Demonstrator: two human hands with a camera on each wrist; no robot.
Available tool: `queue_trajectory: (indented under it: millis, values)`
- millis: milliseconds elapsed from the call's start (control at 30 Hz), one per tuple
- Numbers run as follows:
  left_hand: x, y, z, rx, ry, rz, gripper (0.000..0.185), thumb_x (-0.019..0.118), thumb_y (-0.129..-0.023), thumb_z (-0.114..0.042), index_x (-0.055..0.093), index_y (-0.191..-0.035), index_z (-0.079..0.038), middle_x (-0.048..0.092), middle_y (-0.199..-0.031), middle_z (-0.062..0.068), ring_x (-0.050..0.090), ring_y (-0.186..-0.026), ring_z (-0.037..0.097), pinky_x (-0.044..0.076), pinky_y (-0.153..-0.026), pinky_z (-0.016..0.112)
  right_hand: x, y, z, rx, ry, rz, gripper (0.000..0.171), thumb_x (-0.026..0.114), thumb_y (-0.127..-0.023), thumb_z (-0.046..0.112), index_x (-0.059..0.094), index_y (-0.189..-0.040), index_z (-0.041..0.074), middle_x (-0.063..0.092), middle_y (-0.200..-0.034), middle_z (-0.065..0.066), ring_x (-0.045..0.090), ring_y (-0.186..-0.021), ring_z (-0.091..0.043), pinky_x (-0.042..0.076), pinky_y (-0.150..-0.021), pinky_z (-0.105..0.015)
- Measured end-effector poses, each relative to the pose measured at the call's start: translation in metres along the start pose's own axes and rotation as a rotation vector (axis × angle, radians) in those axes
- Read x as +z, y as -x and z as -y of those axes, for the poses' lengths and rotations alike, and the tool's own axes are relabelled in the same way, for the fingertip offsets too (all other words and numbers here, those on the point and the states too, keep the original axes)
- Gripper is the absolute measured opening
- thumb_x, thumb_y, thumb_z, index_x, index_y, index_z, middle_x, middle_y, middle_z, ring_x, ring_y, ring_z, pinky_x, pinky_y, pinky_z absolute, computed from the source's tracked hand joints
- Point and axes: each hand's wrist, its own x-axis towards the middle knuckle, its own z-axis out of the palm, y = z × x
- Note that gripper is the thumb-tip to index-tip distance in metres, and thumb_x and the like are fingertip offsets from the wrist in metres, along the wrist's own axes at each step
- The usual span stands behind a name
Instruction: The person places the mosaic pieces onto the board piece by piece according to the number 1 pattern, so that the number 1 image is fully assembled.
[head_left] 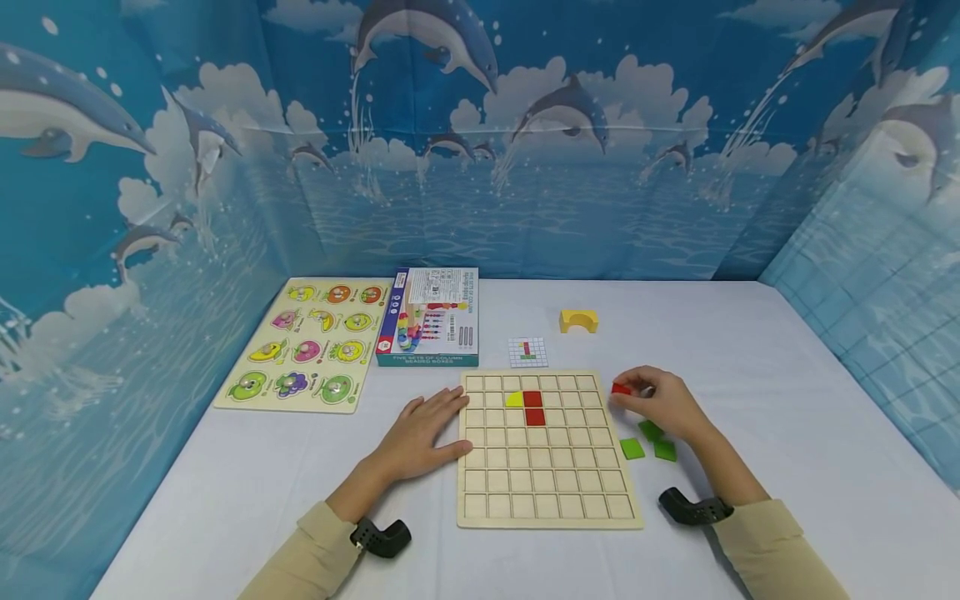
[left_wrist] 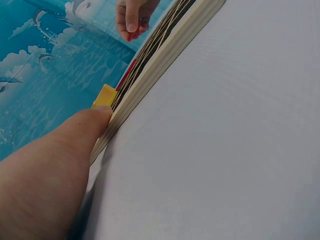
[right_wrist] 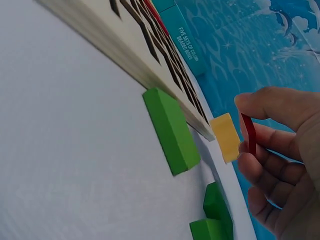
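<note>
Fruit puzzle (head_left: pixel 303 343), box (head_left: pixel 430 317), yellow arch (head_left: pixel 579 321) lie behind grid board (head_left: pixel 545 450).

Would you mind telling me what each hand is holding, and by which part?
The right hand pinches a red tile by its flat faces. The left hand holds nothing, resting flat against the board.
</note>
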Motion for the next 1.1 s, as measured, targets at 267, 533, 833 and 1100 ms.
queue_trajectory:
  millis: [267, 533, 833, 1100]
  values:
    - [-0.002, 0.000, -0.001, 0.001, -0.006, 0.007, 0.072, 0.045, -0.088, -0.060, 0.034, -0.144, -0.017, 0.027, -0.150, -0.001, 0.022, -0.137, 0.019, 0.016, -0.107, 0.048, 0.001, 0.004, 0.016, -0.032, -0.037, 0.019, 0.034, 0.071, -0.081, 0.033, 0.065, -0.103, 0.009, 0.057, -0.084, -0.003, 0.050, -0.077, -0.021, 0.045, -0.061, -0.030]
    - [-0.001, 0.000, 0.000, 0.000, -0.008, 0.007, 0.073, 0.044, -0.087, -0.062, 0.034, -0.144, -0.017, 0.027, -0.150, -0.001, 0.022, -0.137, 0.018, 0.016, -0.107, 0.048, 0.006, 0.007, 0.033, -0.065, -0.075, 0.041, 0.032, 0.073, -0.080, 0.027, 0.065, -0.102, 0.005, 0.059, -0.086, -0.003, 0.051, -0.076, -0.020, 0.044, -0.063, -0.027]
    - [-0.001, -0.001, 0.001, -0.019, -0.015, 0.026, 0.073, 0.043, -0.087, -0.063, 0.032, -0.145, -0.019, 0.025, -0.150, -0.004, 0.020, -0.137, 0.016, 0.014, -0.108, 0.046, 0.015, 0.007, 0.043, -0.084, -0.135, 0.093, 0.033, 0.074, -0.079, 0.029, 0.065, -0.101, 0.007, 0.057, -0.083, -0.003, 0.050, -0.076, -0.020, 0.045, -0.064, -0.027]
    - [0.001, -0.001, 0.002, -0.016, -0.011, 0.017, 0.073, 0.042, -0.087, -0.063, 0.033, -0.144, -0.019, 0.026, -0.150, -0.003, 0.021, -0.137, 0.017, 0.014, -0.108, 0.047, 0.025, 0.007, 0.047, -0.090, -0.140, 0.135, 0.032, 0.076, -0.077, 0.028, 0.066, -0.099, 0.008, 0.056, -0.078, -0.002, 0.051, -0.074, -0.020, 0.045, -0.064, -0.027]
